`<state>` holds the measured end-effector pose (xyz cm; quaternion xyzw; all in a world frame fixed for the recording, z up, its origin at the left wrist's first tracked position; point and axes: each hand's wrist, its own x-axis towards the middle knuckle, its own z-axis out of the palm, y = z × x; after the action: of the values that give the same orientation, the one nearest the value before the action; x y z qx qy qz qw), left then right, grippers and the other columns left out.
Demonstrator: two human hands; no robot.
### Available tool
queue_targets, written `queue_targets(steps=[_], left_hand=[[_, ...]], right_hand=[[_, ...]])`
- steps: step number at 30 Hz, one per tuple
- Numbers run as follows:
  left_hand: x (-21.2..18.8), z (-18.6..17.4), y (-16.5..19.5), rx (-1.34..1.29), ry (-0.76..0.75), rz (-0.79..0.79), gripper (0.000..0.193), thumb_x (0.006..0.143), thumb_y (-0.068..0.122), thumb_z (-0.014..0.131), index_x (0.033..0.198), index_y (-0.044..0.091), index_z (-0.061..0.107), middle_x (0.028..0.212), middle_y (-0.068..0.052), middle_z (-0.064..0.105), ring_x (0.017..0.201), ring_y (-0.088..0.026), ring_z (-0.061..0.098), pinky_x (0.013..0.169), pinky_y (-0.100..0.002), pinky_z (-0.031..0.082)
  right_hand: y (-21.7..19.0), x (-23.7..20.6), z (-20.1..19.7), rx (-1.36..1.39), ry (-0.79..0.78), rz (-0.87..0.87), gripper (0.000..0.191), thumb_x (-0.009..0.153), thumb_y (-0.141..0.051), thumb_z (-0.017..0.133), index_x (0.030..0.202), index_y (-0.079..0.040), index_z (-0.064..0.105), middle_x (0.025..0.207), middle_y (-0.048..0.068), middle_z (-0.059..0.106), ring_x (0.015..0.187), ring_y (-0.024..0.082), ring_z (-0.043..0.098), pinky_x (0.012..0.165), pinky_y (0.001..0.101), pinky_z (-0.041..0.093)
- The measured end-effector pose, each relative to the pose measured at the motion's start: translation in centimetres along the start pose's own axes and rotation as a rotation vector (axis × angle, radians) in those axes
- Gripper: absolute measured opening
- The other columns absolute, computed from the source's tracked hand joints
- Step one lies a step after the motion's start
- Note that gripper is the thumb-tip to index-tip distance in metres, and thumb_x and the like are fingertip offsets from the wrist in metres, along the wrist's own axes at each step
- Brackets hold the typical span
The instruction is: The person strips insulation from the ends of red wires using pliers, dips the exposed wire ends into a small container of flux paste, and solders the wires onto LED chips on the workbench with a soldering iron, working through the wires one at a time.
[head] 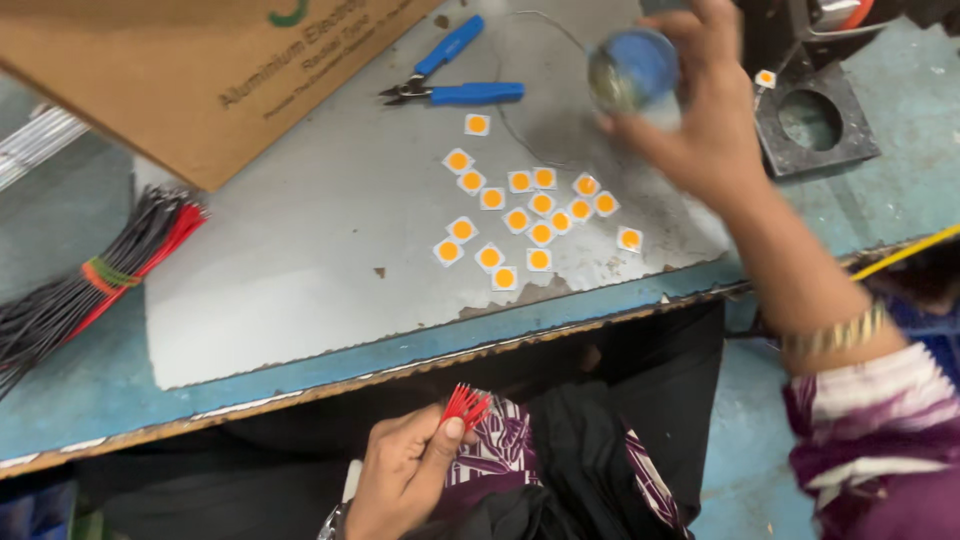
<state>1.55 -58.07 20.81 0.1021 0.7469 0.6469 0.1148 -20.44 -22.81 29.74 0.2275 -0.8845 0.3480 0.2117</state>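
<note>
Left hand (405, 470): near, low in view, below the table edge, over the lap; fingers curled, thumb pressed against the forefinger in a pinch. Wrist bent inward. Right hand (700, 115): far, raised above the table; fingers spread and wrapped in a grasp. Forearm extended from the near right, banded at the wrist, sleeve at the elbow.

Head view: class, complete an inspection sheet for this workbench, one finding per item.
Surface: scuffed grey metal sheet on blue bench.
Job's things: small white squares with orange discs scattered; bunch of short red wires in left hand; blurred round shiny spool in right hand.
Clutter: blue-handled cutters; brown cardboard box; black metal block with round hole.
Grippers: both hands closed on items.
Cables: banded black-and-red wire bundle.
Surroundings: nothing seen.
</note>
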Motion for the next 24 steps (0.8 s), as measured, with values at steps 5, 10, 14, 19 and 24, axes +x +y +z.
queue_targets(steps=[5, 10, 14, 19, 24], left_hand=[[1.5, 1.5, 0.8, -0.037, -0.133, 0.065, 0.029, 0.101, 0.020, 0.059, 0.087, -0.002, 0.072, 0.068, -0.007, 0.072, 0.059, -0.016, 0.069, 0.057, -0.028, 0.052], [3.1, 2.9, 3.3, 0.101, -0.291, 0.086, 0.023, 0.099, 0.018, 0.060, 0.087, 0.000, 0.069, 0.057, -0.012, 0.055, 0.047, -0.024, 0.056, 0.050, -0.034, 0.041], [3.4, 4.4, 5.2, 0.046, -0.365, 0.027, 0.021, 0.100, 0.020, 0.057, 0.091, 0.001, 0.061, 0.056, -0.013, 0.055, 0.048, -0.029, 0.060, 0.047, -0.038, 0.042], [3.5, 5.4, 5.7, 0.137, -0.385, -0.025, 0.034, 0.102, 0.023, 0.057, 0.076, 0.002, 0.052, 0.052, -0.016, 0.047, 0.046, -0.036, 0.053, 0.044, -0.043, 0.037], [3.0, 5.6, 5.6, 0.130, -0.353, -0.011, 0.038, 0.102, 0.022, 0.058, 0.072, 0.000, 0.052, 0.055, -0.018, 0.050, 0.048, -0.036, 0.054, 0.046, -0.043, 0.036]], right_hand=[[-6.6, -13.9, -0.2, 0.046, 0.217, -0.025, 0.115, 0.079, 0.011, 0.080, 0.160, -0.026, 0.007, 0.151, 0.024, 0.043, 0.138, 0.033, 0.052, 0.110, 0.0466, 0.055], [-10.6, -21.7, 2.7, 0.179, 0.301, 0.113, 0.122, 0.073, 0.016, 0.080, 0.161, -0.033, 0.011, 0.146, 0.024, 0.046, 0.122, 0.032, 0.064, 0.099, 0.0436, 0.061], [-11.6, -23.8, 3.8, 0.195, 0.270, 0.085, 0.121, 0.078, 0.017, 0.078, 0.162, -0.035, 0.009, 0.149, 0.024, 0.042, 0.121, 0.034, 0.065, 0.096, 0.0416, 0.064], [-11.1, -25.0, 4.7, 0.173, 0.226, 0.058, 0.124, 0.078, 0.020, 0.077, 0.162, -0.038, 0.006, 0.148, 0.024, 0.042, 0.120, 0.033, 0.066, 0.095, 0.0413, 0.064], [-11.4, -25.4, 5.4, 0.178, 0.241, 0.039, 0.128, 0.076, 0.019, 0.079, 0.163, -0.038, 0.003, 0.148, 0.024, 0.041, 0.120, 0.033, 0.064, 0.095, 0.0422, 0.064]])
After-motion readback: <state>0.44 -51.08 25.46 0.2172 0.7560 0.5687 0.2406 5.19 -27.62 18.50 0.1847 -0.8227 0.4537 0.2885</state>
